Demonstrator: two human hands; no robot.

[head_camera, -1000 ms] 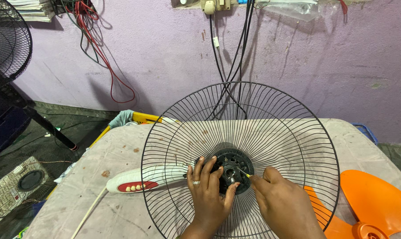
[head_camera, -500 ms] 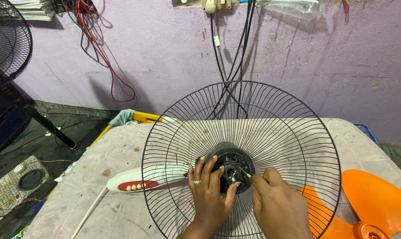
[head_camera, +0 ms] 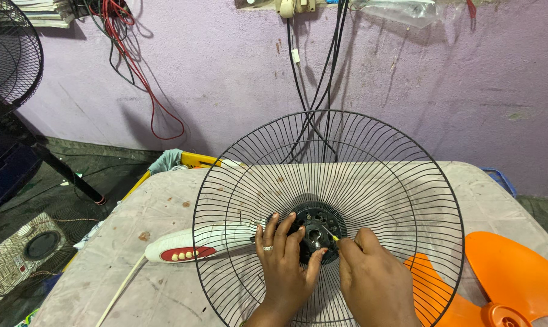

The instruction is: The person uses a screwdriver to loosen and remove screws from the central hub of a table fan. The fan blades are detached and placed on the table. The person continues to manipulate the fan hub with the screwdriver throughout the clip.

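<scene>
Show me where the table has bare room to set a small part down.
Bare tabletop lies left of the wire fan guard, above the white fan body, and again below it toward the near edge. Crowded: the guard's centre, where left hand and right hand work, and the right side under the orange blade.

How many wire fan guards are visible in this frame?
2. One guard stands on the table under both hands; the other guard is at the top-left edge, partly cut off. More may lie out of view.
</scene>
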